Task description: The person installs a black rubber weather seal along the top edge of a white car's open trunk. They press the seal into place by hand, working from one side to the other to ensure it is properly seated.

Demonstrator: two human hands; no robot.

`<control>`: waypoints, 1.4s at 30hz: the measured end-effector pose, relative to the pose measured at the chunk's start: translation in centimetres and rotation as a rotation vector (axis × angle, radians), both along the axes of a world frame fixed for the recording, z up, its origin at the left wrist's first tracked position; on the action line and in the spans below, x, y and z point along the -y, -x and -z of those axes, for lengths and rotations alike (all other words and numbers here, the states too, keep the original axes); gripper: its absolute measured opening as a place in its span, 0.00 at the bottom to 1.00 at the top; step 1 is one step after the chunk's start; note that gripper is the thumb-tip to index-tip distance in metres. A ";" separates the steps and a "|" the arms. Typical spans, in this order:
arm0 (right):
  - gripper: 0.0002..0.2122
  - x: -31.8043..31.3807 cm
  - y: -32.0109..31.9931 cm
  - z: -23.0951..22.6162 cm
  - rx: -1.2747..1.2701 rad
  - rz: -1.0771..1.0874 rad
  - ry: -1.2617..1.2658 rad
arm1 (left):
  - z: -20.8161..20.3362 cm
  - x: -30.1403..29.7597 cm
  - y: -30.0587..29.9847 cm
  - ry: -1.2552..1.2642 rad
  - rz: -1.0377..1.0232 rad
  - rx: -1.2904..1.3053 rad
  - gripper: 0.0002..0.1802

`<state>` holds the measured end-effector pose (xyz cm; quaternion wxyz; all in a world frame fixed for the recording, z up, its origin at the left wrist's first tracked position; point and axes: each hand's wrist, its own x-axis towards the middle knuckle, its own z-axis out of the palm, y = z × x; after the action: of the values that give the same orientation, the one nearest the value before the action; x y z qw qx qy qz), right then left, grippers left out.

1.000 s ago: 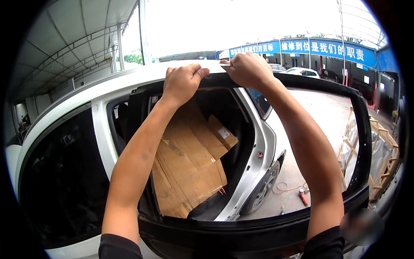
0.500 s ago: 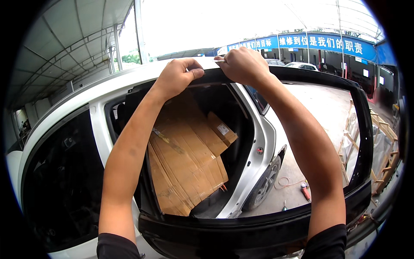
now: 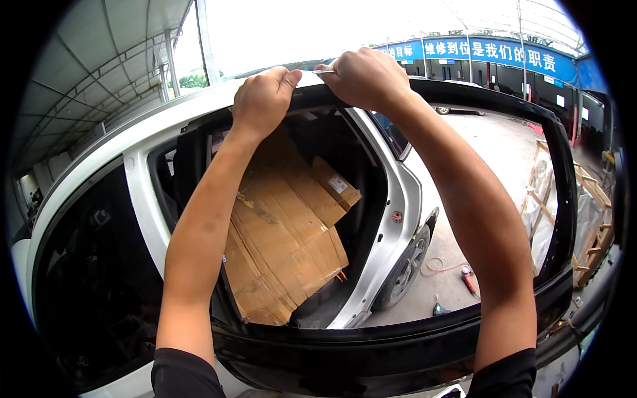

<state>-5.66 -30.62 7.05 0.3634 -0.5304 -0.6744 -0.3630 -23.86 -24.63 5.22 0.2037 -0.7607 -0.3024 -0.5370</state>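
A black car door frame without glass stands open before me, and both my hands are raised at its top edge. My right hand is closed, pinching a thin whitish strip between thumb and fingers. Just to its left, my left hand has its thumb and curled fingers pressed together near the strip's other end. What lies inside that pinch is hidden. Through the frame, flattened brown cardboard shows inside the white car's rear doorway.
The white car's body runs along the left. On the floor beyond the door lie a red power tool, a green tool and a thin hose. Wooden crating with plastic wrap stands at the right.
My left thumb and fingers, apart before, have closed together. Both hands sit slightly higher and farther left in view. The right hand still pinches the strip.
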 end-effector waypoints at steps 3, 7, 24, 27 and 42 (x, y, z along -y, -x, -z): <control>0.27 -0.3 0.1 0.0 0.031 0.051 -0.022 | 0.2 -0.2 0.2 0.030 0.109 0.071 0.26; 0.25 0.9 0.7 -0.6 0.021 0.097 0.156 | 0.4 -0.6 0.4 -0.006 0.159 0.171 0.26; 0.27 0.5 0.2 0.2 0.029 0.041 -0.012 | 0.7 -1.4 2.7 -0.007 0.125 0.346 0.31; 0.27 0.3 0.3 0.2 0.029 0.055 0.010 | 0.8 -0.6 3.1 0.028 0.190 0.381 0.31; 0.24 0.1 0.0 0.1 0.031 0.066 0.077 | 17.2 7.2 1.5 0.497 0.335 -0.321 0.18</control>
<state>-5.69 -30.71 6.99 0.3200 -0.5605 -0.6754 -0.3568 -25.38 -31.83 -12.00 -0.0339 -0.9010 -0.2591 -0.3463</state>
